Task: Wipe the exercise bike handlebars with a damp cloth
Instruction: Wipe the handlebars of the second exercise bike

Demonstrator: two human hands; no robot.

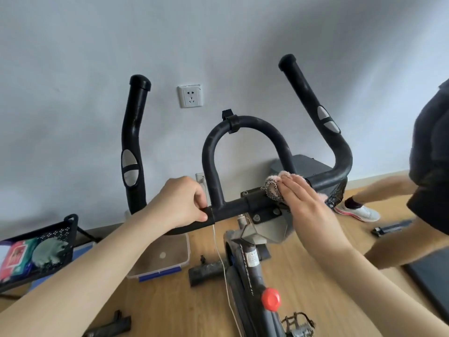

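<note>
The exercise bike (pixel 252 268) fills the middle of the view, its dark frame cut off at the bottom edge, so the saddle and most of the pedals are out of sight. Its handlebars (pixel 245 132) are matte black foam-covered tubing: a rounded centre loop, two long horns rising toward 11 and 1 o'clock with oval silver sensor pads, and a straight crossbar clamped to a grey metal bracket. The foam looks scuffed and dusty.

The left hand (pixel 181 203) sits at about 9 o'clock from the clamp, its grip closed round the crossbar just left of the loop's foot; the bar beneath the palm is hidden. The right hand (pixel 303 203), at about 3 o'clock from the clamp, lies flat with fingers straight and together, pressing the cloth (pixel 273 187) onto the bar rather than clenching it. The cloth is fluffy and pink with a checked patch, mostly covered by the fingers; whether it is damp cannot be told.

At the right edge another person's dark clothing and white shoe (pixel 359 211) are partly cut off. A red knob (pixel 271 299) sits on the frame at 6 o'clock.
</note>
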